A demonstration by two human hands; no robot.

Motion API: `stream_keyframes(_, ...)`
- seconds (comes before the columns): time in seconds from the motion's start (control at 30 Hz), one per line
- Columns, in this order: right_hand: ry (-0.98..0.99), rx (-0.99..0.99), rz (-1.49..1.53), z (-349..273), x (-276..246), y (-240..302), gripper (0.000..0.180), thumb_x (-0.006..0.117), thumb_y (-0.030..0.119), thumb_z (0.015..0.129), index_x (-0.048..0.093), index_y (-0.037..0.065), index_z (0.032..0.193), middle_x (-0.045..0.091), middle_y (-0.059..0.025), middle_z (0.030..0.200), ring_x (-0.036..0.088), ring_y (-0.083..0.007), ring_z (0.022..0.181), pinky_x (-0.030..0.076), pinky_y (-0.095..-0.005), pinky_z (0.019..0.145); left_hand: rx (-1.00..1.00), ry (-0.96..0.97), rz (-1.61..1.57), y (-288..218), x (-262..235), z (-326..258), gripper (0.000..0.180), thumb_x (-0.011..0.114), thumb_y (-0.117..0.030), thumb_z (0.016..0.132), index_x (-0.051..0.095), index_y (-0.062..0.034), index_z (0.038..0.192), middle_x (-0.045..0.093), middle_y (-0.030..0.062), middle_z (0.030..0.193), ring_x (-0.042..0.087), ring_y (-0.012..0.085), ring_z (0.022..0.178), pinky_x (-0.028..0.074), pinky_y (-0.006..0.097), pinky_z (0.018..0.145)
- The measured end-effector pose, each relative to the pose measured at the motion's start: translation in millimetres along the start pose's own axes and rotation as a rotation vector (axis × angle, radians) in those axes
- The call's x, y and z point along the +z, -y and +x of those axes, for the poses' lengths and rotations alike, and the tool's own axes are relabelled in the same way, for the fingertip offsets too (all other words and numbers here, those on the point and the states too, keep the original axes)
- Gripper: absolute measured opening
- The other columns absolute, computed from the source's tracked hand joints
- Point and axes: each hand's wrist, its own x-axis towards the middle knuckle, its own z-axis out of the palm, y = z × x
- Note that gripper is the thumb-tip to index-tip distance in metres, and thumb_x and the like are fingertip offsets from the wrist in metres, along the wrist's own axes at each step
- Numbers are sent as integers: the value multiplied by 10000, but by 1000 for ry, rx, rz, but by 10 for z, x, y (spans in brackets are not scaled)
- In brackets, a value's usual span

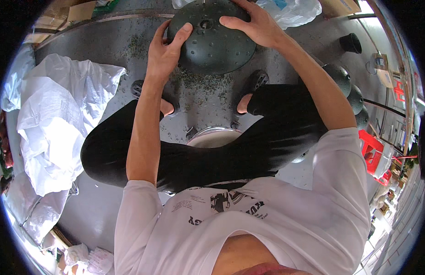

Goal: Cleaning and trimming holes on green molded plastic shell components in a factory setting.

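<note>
A large dark green rounded plastic shell [214, 52], dotted with small round dimples or holes, is held out in front of me between both hands. A raised ring with a hole sits near its top. My left hand [165, 52] grips its left side, thumb on the upper surface and the other fingers round the edge. On the opposite side, my right hand [256, 23] has its thumb pressed on the shell, its fingers partly cut off by the frame's upper edge. The shell's underside and far edge are hidden.
Green scraps [203, 85] litter the grey floor between my feet. White plastic sheeting [61, 114] lies to the left. Several similar dark green shells [338, 80] stand at the right, near a red stool [373, 151] and a black bucket [351, 43]. Clear plastic bags [295, 11] lie at the back.
</note>
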Motion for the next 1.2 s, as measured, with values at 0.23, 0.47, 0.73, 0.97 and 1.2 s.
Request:
stream_keyframes(0.23, 2, -21, 19, 21, -20, -50, 1040, 676, 716, 801, 430, -29, 1484, 468, -286, 1470, 452, -429, 1368, 358, -502, 1135, 3, -7, 19, -66, 37, -29, 966, 810, -550, 800, 448, 78, 1437, 673, 232, 1097, 684, 252, 992, 541, 320, 841)
stream_keyframes(0.47, -53, -85, 295, 73, -198, 174, 1007, 711, 658, 817, 427, -45, 1479, 499, -274, 1445, 492, -397, 1340, 401, -481, 1103, 217, -75, 35, -257, -30, 208, 951, 805, -550, 800, 465, 81, 1424, 680, 218, 1088, 670, 227, 990, 527, 302, 853)
stream_keyframes(0.73, 106, -111, 51, 105, -179, -48, 1066, 730, 678, 793, 370, -17, 1517, 437, -290, 1484, 441, -435, 1374, 365, -511, 1137, -33, 44, 39, -30, -9, 54, 1030, 824, -566, 778, 386, 77, 1454, 634, 222, 1160, 658, 282, 1038, 541, 349, 845)
stream_keyframes(0.97, -17, -319, -181, 128, 90, -508, 890, 801, 548, 785, 472, 114, 1489, 535, -206, 1411, 530, -359, 1307, 429, -442, 1094, -58, 97, 37, 204, -7, 44, 986, 710, -676, 831, 374, -18, 1484, 481, 226, 1413, 517, 303, 1261, 455, 420, 995)
stream_keyframes(1.2, -82, -235, -239, 37, 159, -502, 1002, 833, 607, 716, 486, -12, 1425, 514, -240, 1417, 522, -376, 1312, 417, -447, 1105, -304, 93, -116, 232, 66, 76, 1097, 543, -814, 846, 272, 27, 1496, 328, 253, 1524, 295, 388, 1450, 287, 647, 1110)
